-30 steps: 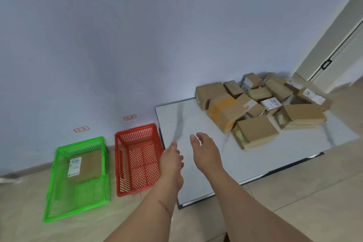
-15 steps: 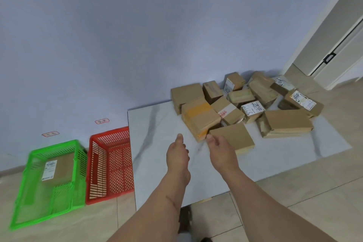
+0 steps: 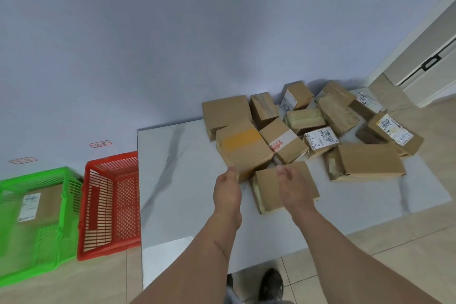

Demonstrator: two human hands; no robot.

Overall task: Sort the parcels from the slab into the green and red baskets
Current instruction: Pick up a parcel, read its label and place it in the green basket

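Both hands reach forward near the middle of the frame, fingers loosely extended and holding nothing. The left hand (image 3: 227, 192) hangs over the bare stone of the slab (image 3: 177, 180), its fingertips close to the corner of a box with a yellow tape band (image 3: 243, 149); whether they touch it cannot be told. The right hand (image 3: 293, 189) is over a flat brown box (image 3: 269, 187) lying nearest the person, covering part of its top. Beyond these, the rest of the parcels (image 3: 320, 126) are heaped toward the upper right of the slab, some showing white labels, some leaning on each other. At the left of the frame, just beside the slab's left edge, sits the red basket (image 3: 108, 205). Against its left side is the green basket (image 3: 37, 217), with one labelled parcel (image 3: 43, 202) lying inside it. A dark shoe (image 3: 271, 284) shows at the bottom edge, on the tiled floor (image 3: 370, 242).
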